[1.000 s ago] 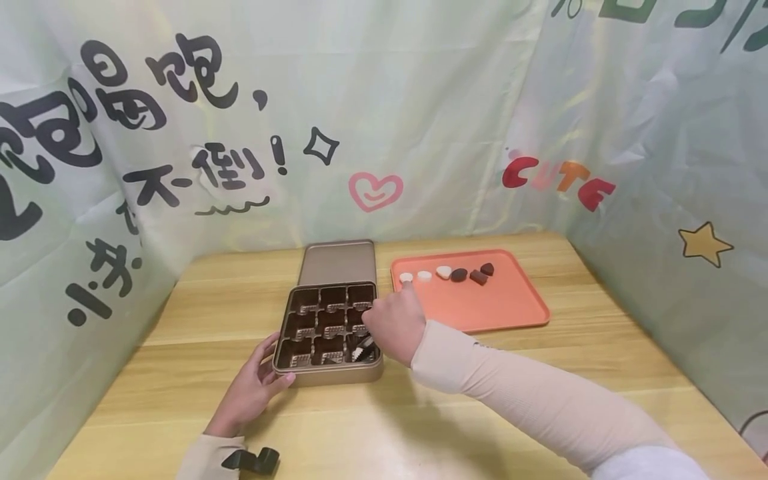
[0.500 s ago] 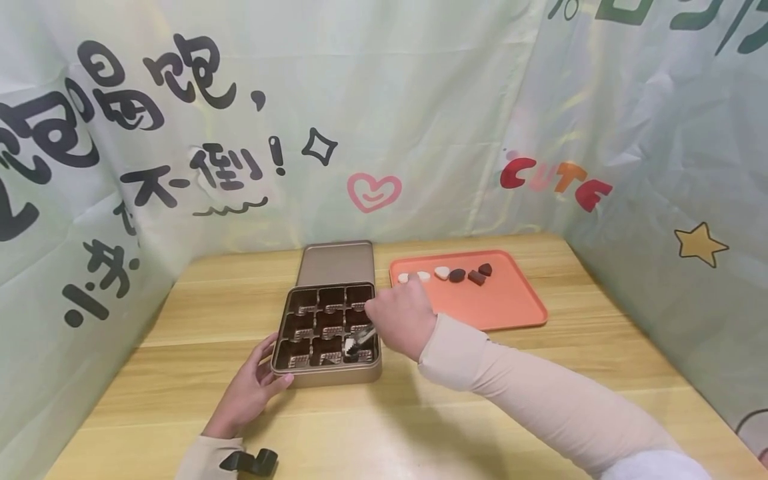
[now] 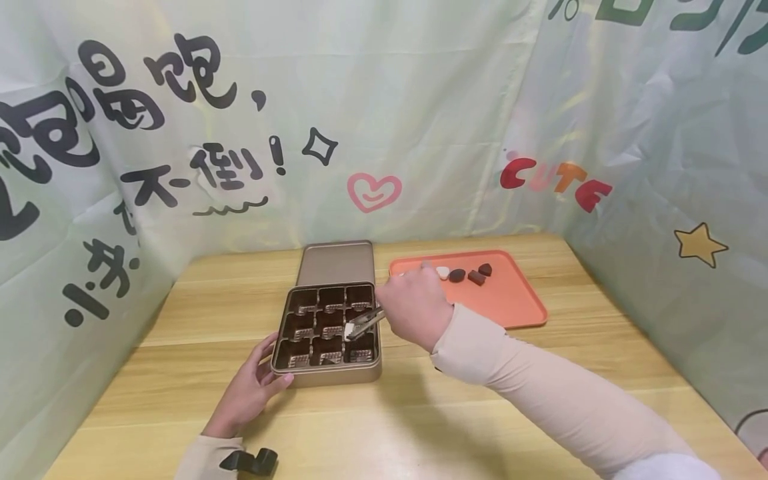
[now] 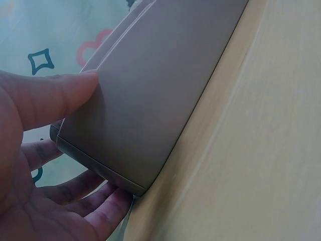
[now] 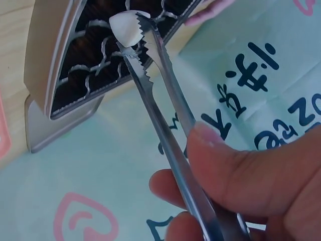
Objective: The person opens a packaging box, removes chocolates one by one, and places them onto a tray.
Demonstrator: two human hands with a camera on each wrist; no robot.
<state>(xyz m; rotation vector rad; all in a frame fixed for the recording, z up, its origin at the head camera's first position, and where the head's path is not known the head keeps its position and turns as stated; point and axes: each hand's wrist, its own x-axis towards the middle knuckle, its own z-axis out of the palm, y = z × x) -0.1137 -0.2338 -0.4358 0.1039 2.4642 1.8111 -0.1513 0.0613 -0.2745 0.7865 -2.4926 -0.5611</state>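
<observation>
My right hand [image 3: 415, 308] grips a pair of metal tongs [image 5: 175, 145], pinched between thumb and fingers in the right wrist view. A smooth white chocolate [image 5: 128, 29] sits at their serrated tips, above the right side of the tin box [image 3: 327, 377]. That box holds a dark brown divided insert [image 3: 336, 325] with several square compartments. My left hand [image 3: 247, 388] holds the box's near left corner. In the left wrist view its thumb [image 4: 65, 95] presses the front wall while the fingers [image 4: 108, 211] curl about the adjoining side.
Behind the box lies a bronze-coloured flat lid [image 3: 337, 263]. An orange tray [image 3: 516, 303] to the right carries several white and dark chocolates, such as a dark oval one [image 3: 457, 275]; my right hand hides part of it. Fabric walls [image 3: 444, 120] enclose the table [image 3: 204, 293].
My right hand has shifted right, and the tongs' tips with the white chocolate have moved from the near right compartment up and away from me. The left hand has stayed on the box.
</observation>
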